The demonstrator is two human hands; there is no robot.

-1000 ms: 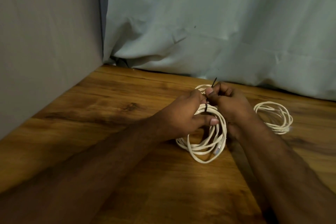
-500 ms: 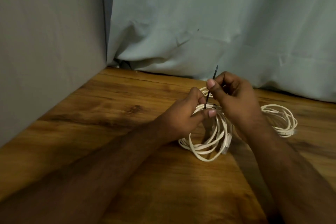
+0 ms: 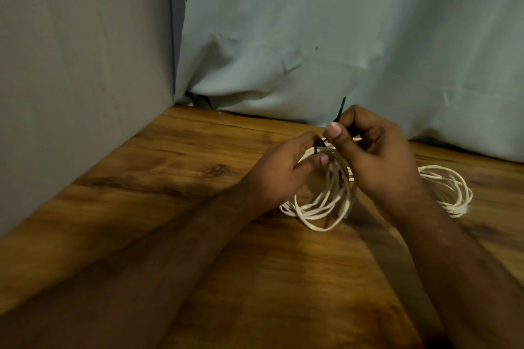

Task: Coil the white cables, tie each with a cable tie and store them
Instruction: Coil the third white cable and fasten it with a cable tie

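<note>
Grey wall (image 3: pixel 79 71) bounds the wooden table (image 3: pixel 175 184) at far left; bare tabletop lies w/in reach left of the fingers. Left hand (image 3: pixel 279 173) grips white coil (image 3: pixel 326 201), thumb curled over strands. Right hand (image 3: pixel 374 156) pinches black cable tie (image 3: pixel 341 110), tail upright. Second coil (image 3: pixel 448 190) lies right of it, curtain (image 3: pixel 340 37) behind.

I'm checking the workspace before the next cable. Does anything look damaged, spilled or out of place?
Nothing stands out. Both hands work the black cable tie on the near cable coil; a second coil lies neatly on the wooden table.
</note>
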